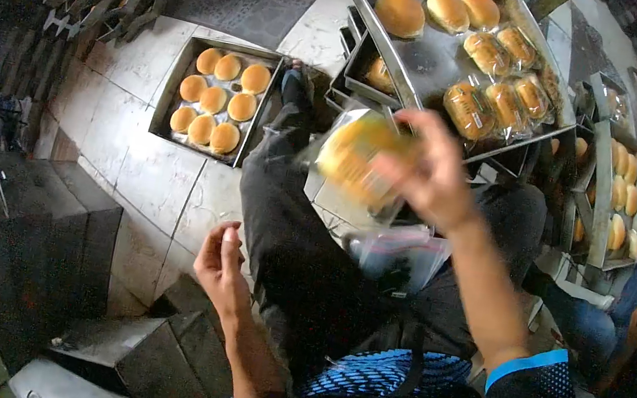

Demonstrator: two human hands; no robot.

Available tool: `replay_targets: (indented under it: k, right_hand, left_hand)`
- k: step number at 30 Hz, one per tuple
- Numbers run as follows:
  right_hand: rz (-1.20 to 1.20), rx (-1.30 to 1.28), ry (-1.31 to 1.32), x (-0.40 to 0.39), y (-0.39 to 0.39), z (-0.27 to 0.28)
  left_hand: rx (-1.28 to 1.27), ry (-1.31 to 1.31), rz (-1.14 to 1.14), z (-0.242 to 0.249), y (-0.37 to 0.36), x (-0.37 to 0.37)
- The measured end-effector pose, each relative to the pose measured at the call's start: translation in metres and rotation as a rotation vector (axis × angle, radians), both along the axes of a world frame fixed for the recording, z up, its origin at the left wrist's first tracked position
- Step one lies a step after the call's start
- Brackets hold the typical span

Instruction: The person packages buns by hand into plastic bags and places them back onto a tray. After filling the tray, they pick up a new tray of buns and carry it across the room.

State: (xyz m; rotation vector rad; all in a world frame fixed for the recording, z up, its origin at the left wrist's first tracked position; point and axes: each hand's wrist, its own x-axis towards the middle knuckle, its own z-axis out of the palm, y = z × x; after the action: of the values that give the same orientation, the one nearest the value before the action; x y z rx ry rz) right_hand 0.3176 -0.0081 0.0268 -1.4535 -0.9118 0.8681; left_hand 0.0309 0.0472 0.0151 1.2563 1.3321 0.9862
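My right hand (434, 172), blurred by motion, grips a bun in a clear printed wrapper (361, 151) above my lap. Empty and loosely curled, with the thumb apart from the fingers, my left hand (222, 263) hovers beside my left knee. Clear plastic bags (398, 256) lie on my lap below the wrapped bun. In front of my right hand, a metal tray (427, 65) carries several wrapped buns (470, 111) and a few unwrapped buns (400, 14).
On the tiled floor, a second tray (170, 96) holds several round buns (212, 99). More trays with buns (619, 192) stand at the right, near another person (634, 340). Dark metal boxes (35, 234) occupy the left side.
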Motion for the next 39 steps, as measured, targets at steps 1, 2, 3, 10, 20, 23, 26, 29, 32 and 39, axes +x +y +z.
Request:
replay_targets:
  k: [1,2,3,10,20,23,26,29,32,39]
  right_hand:
    - [-0.111,-0.017,0.083,0.021,0.004,0.014]
    - [-0.229,-0.043,0.148,0.043,0.01,0.022]
    - [-0.319,-0.024,0.071,0.071,0.018,0.015]
    - [-0.439,-0.152,-0.633,0.085,-0.027,-0.008]
    - [-0.03,-0.177,-0.52,-0.032,-0.131,-0.029]
    - [-0.17,0.055,-0.705,-0.008,-0.125,-0.003]
    - [-0.381,0.145,-0.542,0.008,-0.123,0.028]
    - [-0.426,0.159,-0.166,0.008,-0.116,0.026]
    - [-0.33,0.144,-0.428,-0.01,-0.1,0.025]
    - [-0.023,0.064,-0.712,0.062,0.053,0.013]
  left_hand:
    - [0.039,0.008,-0.035,-0.004,-0.002,0.012]
    - [0.077,0.016,-0.07,-0.007,-0.006,0.024]
    - [0.016,0.01,-0.161,-0.003,-0.012,0.037]
    - [0.469,0.388,-0.868,-0.055,-0.057,0.11]
    - [0.417,0.326,-0.76,-0.05,-0.071,0.12]
    - [0.299,0.205,-0.769,-0.026,-0.067,0.12]
    - [0.337,0.057,-0.941,-0.047,-0.047,0.103]
    - [-0.302,-0.707,-0.447,-0.031,-0.052,0.109]
    - [-0.288,-0.522,-0.174,-0.03,-0.029,0.101]
    - [-0.181,-0.8,0.168,-0.082,0.015,0.054]
